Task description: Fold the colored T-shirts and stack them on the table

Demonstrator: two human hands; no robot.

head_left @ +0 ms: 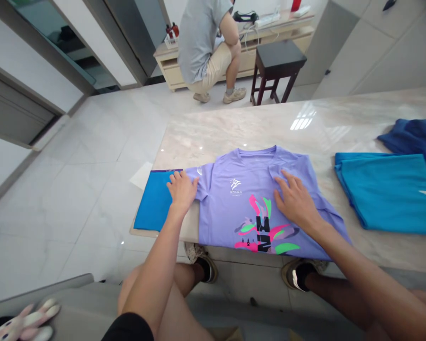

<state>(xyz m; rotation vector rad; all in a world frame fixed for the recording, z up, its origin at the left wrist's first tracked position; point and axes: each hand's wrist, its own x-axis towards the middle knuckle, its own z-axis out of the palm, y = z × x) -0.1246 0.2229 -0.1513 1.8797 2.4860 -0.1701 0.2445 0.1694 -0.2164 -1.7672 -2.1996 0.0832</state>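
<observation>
A lilac T-shirt (220, 213) lies spread face up on the table, its collar toward the far side and its lower part at the near edge. White lettering and a bright pink, green and black print cover its front. My left hand (183, 189) rests at the end of the sleeve on the left, fingers bent and apart, beside a folded blue cloth (151, 203). On the shirt's upper right chest lies my right hand (296, 201), palm down with fingers spread. The sleeve on that side appears partly folded in under it.
The marble-topped table (213, 128) also carries a folded teal garment (386, 189) and a dark blue cloth (415, 139) at the right. Beyond it are a crouching person (208, 47), a dark stool (280, 57) and a low cabinet (172, 78). A plush toy (28, 322) lies lower left.
</observation>
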